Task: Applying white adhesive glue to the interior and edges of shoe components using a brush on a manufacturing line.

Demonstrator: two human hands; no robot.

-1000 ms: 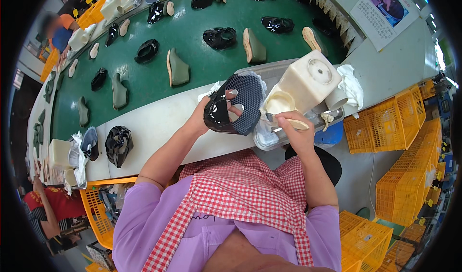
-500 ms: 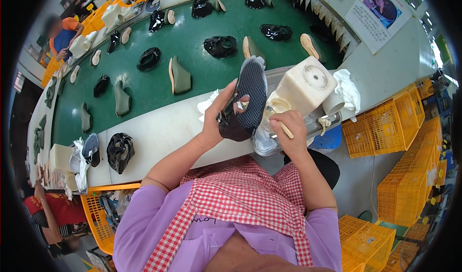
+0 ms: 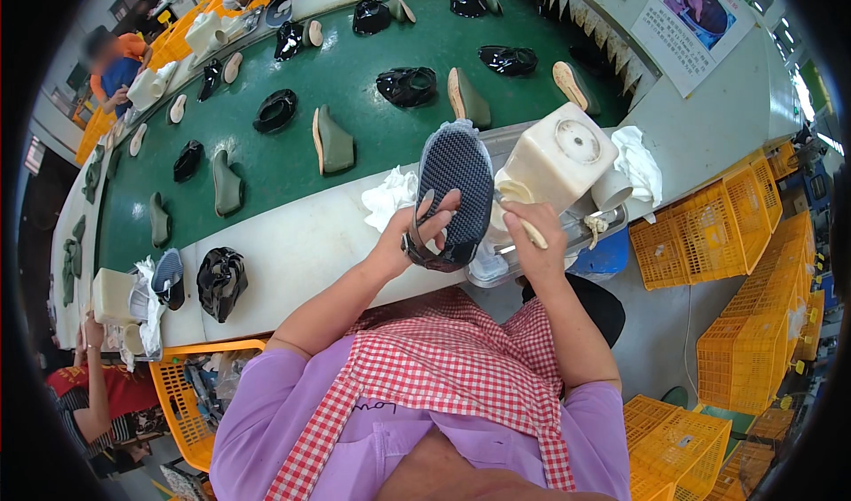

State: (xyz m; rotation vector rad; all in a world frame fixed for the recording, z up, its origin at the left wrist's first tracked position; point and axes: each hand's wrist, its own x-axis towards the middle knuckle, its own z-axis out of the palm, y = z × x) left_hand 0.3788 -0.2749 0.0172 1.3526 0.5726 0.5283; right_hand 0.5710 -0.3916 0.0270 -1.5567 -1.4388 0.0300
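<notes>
My left hand (image 3: pixel 403 246) grips a shiny black shoe upper (image 3: pixel 463 251) with its dark, mesh-patterned bottom turned up. Its fingers lie across the edge of that bottom. My right hand (image 3: pixel 541 246) is closed round the pale handle of a brush (image 3: pixel 534 233). The brush's tip is hidden, close to the opening of an off-white plastic jug (image 3: pixel 563 155) lying on its side. That jug lies in a clear tray (image 3: pixel 498 277), just right of the shoe upper. A crumpled white cloth (image 3: pixel 387 198) rests on the pale ledge beyond my left hand.
Black shoe uppers (image 3: pixel 406 86) and green wedge soles (image 3: pixel 333 142) lie in rows on a green belt (image 3: pixel 275 178). Another black upper (image 3: pixel 222 284) sits on the ledge (image 3: pixel 292 248) at left. Yellow crates (image 3: pixel 691 244) stand at right. Co-workers (image 3: pixel 115 71) are at the far left and lower left.
My left hand has turned the shoe upper so its bottom faces me more fully, and its fingers now show across it. The brush stays near the jug, its handle tilted differently.
</notes>
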